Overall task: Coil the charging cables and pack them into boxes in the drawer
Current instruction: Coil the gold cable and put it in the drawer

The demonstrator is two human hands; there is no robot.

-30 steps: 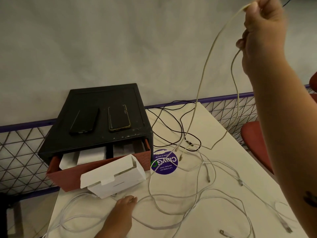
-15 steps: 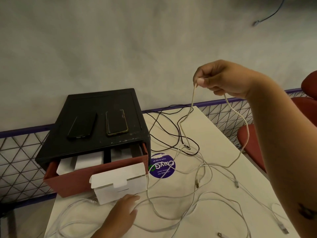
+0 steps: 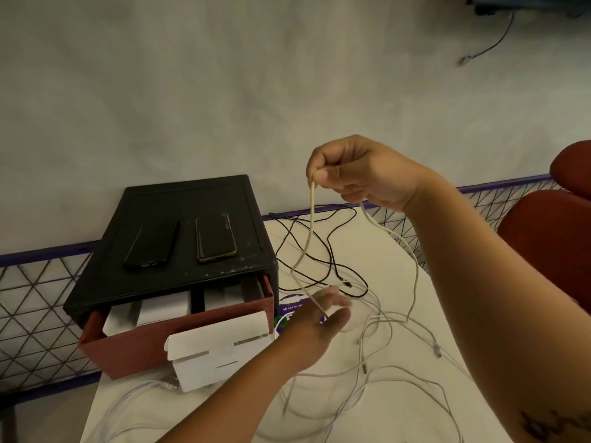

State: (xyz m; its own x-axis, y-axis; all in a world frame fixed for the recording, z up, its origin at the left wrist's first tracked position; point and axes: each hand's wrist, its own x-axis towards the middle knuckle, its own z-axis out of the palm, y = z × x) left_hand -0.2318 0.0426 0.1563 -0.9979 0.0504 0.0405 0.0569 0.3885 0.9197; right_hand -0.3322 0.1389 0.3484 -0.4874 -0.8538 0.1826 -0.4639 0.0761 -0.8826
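Right hand (image 3: pixel 361 174), lower than half a second ago, pinches the white cable (image 3: pixel 311 212) above the table (image 3: pixel 387 260). My left hand (image 3: pixel 315 324) has left the white box (image 3: pixel 220 356) and risen to the hanging strand, fingers loosely spread and blurred.

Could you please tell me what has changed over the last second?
The right hand, pinching the white cable, came down from high overhead to above the table. The left hand lifted off the table by the white box and reached for the hanging strand. The drawer, box and two phones stayed put.
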